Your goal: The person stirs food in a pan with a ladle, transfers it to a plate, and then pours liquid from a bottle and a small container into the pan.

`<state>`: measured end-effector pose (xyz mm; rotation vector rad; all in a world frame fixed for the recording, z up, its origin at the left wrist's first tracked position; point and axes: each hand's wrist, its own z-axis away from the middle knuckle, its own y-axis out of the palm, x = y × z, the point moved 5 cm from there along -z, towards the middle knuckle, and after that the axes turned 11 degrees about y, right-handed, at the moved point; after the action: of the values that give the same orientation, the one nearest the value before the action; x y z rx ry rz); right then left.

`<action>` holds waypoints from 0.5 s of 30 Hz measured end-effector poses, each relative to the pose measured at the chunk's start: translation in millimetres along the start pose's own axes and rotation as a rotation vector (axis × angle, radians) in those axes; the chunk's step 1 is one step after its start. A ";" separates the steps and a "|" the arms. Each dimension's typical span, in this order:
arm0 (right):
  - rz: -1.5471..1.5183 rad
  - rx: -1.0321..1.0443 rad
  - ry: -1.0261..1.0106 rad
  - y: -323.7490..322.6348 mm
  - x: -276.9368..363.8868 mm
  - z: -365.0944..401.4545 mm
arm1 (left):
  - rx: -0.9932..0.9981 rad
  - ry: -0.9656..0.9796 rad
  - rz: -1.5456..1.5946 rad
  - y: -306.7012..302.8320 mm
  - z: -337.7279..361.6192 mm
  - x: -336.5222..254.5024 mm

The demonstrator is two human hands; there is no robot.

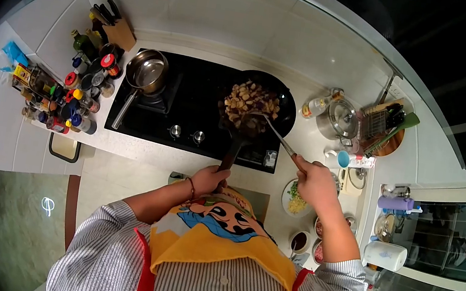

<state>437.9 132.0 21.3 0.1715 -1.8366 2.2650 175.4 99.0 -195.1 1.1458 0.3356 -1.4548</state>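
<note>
A black wok (289,107) sits on the right side of the black cooktop (197,97), full of browned chopped food (247,100) in small pieces. My left hand (209,181) is wrapped round the wok's dark handle (230,156), close to my apron. In my right hand (316,183) is the handle of a metal spatula (281,136). The spatula reaches down into the wok, and its tip is partly hidden among the food at the near side.
A saucepan (146,71) stands on the left burner, its handle pointing toward me. Many jars and bottles (70,96) crowd the left counter, near a knife block (119,35). On the right are a lidded pot (339,121), a plate of chopped ingredients (296,199) and a bowl of dark sauce (299,241).
</note>
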 end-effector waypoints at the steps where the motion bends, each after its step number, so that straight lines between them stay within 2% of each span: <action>1: 0.000 0.001 0.000 2.0 0.2 3.2 | 0.000 0.007 -0.003 1.1 0.9 -1.8; 7: 0.032 0.009 -0.031 5.2 -3.4 8.0 | 0.009 0.006 -0.020 -1.9 -2.2 1.1; 10: 0.048 0.037 0.027 2.1 -3.0 10.8 | 0.005 -0.001 -0.023 -1.3 -0.7 -0.2; 15: -0.009 -0.053 -0.040 12.0 -12.9 -7.5 | 0.020 0.011 -0.008 -4.2 -5.7 5.9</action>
<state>447.8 135.8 5.3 0.2176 -1.9093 2.2202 175.3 101.0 -204.1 1.1706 0.3345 -1.4621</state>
